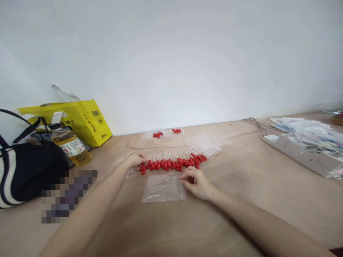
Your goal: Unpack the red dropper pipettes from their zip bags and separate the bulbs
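Observation:
A fanned row of thin pale sticks with bulb-shaped red ends (174,164) lies across the table, red ends towards me. My left hand (136,160) is at the row's left end, its fingers drawn together against the outermost sticks; what lies between them is hidden. In front of the row a clear zip bag (162,189) lies flat, with no contents visible. My right hand (195,181) has curled fingers and thumb pinched at this bag's right edge, near its upper corner. Behind the row, a clear bag (167,134) has two clusters of red-ended sticks on it or in it.
More clear bags (205,142) lie behind the row's right end. To the left stand a yellow bag (91,123), an oil bottle (73,148) and a black bag (32,171). A white power strip (300,153) and a pile of plastic packets (313,132) are at right.

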Demonstrator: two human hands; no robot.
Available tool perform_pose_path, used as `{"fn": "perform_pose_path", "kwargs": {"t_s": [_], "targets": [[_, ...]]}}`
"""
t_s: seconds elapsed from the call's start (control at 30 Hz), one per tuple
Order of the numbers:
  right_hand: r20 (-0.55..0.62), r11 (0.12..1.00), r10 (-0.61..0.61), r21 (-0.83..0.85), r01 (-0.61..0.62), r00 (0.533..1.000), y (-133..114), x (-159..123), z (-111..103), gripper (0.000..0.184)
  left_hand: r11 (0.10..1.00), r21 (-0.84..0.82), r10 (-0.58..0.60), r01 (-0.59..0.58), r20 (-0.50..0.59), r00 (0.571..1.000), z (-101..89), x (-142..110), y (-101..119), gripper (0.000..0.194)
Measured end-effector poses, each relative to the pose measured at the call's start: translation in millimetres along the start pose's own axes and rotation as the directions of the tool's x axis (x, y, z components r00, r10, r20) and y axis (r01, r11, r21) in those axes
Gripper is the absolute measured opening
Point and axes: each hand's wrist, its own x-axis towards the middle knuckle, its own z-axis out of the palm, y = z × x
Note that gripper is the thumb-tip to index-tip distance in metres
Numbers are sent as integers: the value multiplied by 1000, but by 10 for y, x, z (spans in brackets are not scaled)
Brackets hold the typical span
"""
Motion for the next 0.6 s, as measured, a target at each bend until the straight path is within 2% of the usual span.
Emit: {"fn": "perform_pose_path", "kwargs": {"t_s": [0.17, 0.27, 0.33, 0.37, 0.43, 0.47, 0.5, 0.53, 0.6], "targets": [[-62, 994, 104, -28, -106, 993, -52, -4, -25, 8, 987, 148, 80, -69, -68, 994, -65, -75, 19, 25], [-68, 979, 203, -2, -203, 977, -86, -19, -24, 25, 962, 213, 205, -170, -152, 967, -23, -270, 43, 16], [-39, 967, 252, 44, -250, 967, -73, -29, 6, 37, 932, 225, 324, -285, -161, 932, 89, -507, 39, 11], [-19, 960, 272, 75, -270, 962, -54, -32, 28, 41, 903, 219, 402, -369, -132, 906, 166, -644, 26, 13], [15, 947, 298, 121, -298, 954, -1, -36, 77, 43, 746, 169, 654, -644, -4, 757, 333, -915, -20, 19], [28, 944, 302, 133, -303, 953, 25, -37, 97, 43, 675, 127, 727, -727, 60, 684, 411, -1029, -50, 20], [38, 945, 294, 135, -297, 955, 45, -38, 112, 43, 638, 91, 758, -764, 101, 645, 479, -1119, -81, 24], [44, 951, 276, 132, -279, 960, 57, -39, 118, 42, 621, 63, 774, -781, 111, 624, 535, -1183, -112, 30], [43, 966, 215, 137, -219, 976, 52, -40, 104, 40, 623, 26, 777, -782, 100, 622, 611, -1229, -166, 40]]}}
